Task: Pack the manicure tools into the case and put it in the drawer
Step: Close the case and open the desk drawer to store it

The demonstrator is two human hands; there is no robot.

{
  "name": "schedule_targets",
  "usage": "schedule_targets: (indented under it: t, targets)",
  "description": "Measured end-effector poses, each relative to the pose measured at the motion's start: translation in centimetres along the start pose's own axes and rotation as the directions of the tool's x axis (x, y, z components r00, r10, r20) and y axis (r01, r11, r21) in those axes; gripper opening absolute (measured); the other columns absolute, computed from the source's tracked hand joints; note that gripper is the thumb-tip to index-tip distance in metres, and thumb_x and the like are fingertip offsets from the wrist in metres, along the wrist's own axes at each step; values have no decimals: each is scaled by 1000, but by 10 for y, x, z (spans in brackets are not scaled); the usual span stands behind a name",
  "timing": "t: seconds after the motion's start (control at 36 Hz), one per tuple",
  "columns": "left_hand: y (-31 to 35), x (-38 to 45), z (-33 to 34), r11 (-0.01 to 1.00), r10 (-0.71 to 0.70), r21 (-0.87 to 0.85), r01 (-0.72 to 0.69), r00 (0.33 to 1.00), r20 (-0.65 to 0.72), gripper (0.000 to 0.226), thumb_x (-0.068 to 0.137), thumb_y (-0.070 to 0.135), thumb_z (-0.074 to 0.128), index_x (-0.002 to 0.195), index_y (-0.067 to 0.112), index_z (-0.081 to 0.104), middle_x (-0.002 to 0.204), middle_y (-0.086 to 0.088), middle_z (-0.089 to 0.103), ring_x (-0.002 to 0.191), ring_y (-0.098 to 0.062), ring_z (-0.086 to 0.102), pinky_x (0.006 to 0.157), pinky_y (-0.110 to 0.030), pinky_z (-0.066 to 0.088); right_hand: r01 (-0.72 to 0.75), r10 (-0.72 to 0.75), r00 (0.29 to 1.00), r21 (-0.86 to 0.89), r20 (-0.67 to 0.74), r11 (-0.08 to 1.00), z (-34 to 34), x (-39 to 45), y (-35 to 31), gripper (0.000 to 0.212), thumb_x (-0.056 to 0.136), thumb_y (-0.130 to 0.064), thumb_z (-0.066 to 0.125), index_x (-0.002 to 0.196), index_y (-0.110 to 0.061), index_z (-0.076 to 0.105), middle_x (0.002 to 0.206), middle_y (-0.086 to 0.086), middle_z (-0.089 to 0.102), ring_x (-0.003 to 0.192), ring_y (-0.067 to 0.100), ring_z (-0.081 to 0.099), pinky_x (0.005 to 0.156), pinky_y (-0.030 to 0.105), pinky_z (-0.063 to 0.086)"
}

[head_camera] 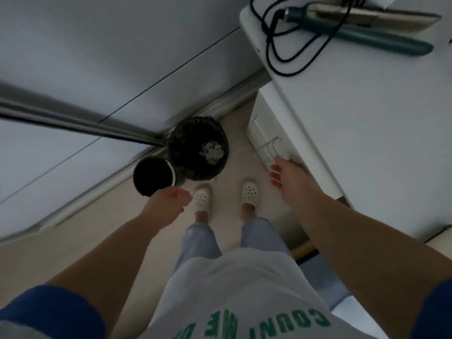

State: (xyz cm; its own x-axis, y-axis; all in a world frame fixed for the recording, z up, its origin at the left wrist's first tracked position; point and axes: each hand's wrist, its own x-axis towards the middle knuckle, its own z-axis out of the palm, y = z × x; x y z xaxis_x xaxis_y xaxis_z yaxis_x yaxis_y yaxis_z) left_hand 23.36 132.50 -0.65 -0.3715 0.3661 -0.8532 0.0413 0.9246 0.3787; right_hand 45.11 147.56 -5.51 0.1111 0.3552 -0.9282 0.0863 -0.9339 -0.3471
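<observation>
A white drawer unit [263,123] stands under the white table at the right, with a clear plastic handle [267,150] on its front. My right hand [291,178] reaches down beside the unit, fingers stretched out, fingertips just below the handle and holding nothing. My left hand [168,203] hangs loose over the floor with its fingers apart and empty. No manicure case or tools are visible.
Two black bins stand on the floor ahead of my feet: a larger one [198,148] with crumpled paper and a smaller one [154,176]. On the white table [367,118] lies a teal hair straightener [362,28] with a black cable. White cabinet doors fill the left.
</observation>
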Motion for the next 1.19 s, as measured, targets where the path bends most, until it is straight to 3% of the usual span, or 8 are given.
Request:
schedule_targets:
  t: [0.11, 0.36, 0.44, 0.58, 0.72, 0.94, 1.08, 1.19]
  targets:
    - [17, 29, 2, 995, 27, 99, -32, 998, 58, 9, 80, 12, 61, 75, 18, 65, 74, 0, 63, 63, -13, 58, 58, -20, 47, -19, 36, 996, 199, -81, 980, 8, 10, 8, 26, 90, -23, 53, 66, -15, 53, 66, -1, 56, 55, 12, 48, 54, 25, 37]
    - [53, 69, 5, 915, 154, 311, -256, 936, 317, 7, 82, 24, 58, 81, 20, 64, 73, 6, 61, 71, -12, 57, 71, -26, 44, 24, 28, 982, 268, -187, 963, 30, 8, 28, 20, 92, -27, 51, 74, -20, 57, 69, -6, 59, 57, 8, 50, 55, 22, 38]
    - [70, 75, 11, 911, 193, 280, -304, 912, 363, 13, 84, 25, 56, 72, 28, 59, 78, 4, 63, 70, -9, 58, 57, -15, 46, 20, 36, 983, 302, -179, 953, 44, -3, 46, 21, 91, -24, 52, 71, -18, 57, 66, -3, 57, 55, 9, 47, 52, 21, 35]
    - [93, 74, 28, 973, 96, 150, -178, 894, 438, 11, 80, 40, 59, 80, 29, 59, 96, 0, 66, 87, -15, 62, 77, -27, 50, 3, 45, 988, 313, -146, 950, 67, -17, 77, 23, 92, -25, 50, 70, -19, 55, 63, -4, 53, 49, 7, 44, 42, 18, 32]
    - [97, 69, 41, 999, -43, 23, 36, 879, 474, 51, 64, 63, 64, 98, 27, 58, 103, -3, 64, 91, -20, 65, 75, -35, 53, -44, 110, 981, 370, -160, 928, 86, -31, 101, 20, 89, -20, 54, 70, -18, 58, 61, -4, 55, 52, 9, 47, 48, 22, 35]
    - [87, 62, 51, 967, -119, -170, 188, 929, 350, 4, 86, 9, 51, 83, 8, 54, 83, -13, 62, 74, -25, 64, 58, -33, 54, -65, 106, 991, 403, -81, 913, 93, -46, 116, 17, 91, -19, 53, 74, -20, 57, 69, -2, 57, 57, 8, 51, 48, 17, 38]
    - [92, 56, 54, 960, -104, -221, 172, 951, 290, 5, 84, 4, 49, 81, 6, 51, 75, -12, 62, 70, -24, 64, 53, -31, 57, -94, 131, 991, 792, 18, 603, 72, -65, 125, 2, 83, -12, 59, 83, -12, 61, 78, 5, 65, 60, 13, 56, 52, 24, 42]
    - [92, 54, 54, 962, -115, -203, 182, 946, 302, 6, 84, 5, 48, 79, 4, 52, 72, -13, 64, 68, -23, 65, 53, -32, 56, -171, 125, 984, 897, 130, 408, 50, -77, 124, 18, 85, -24, 55, 96, -10, 58, 86, 6, 67, 81, 20, 62, 68, 32, 46]
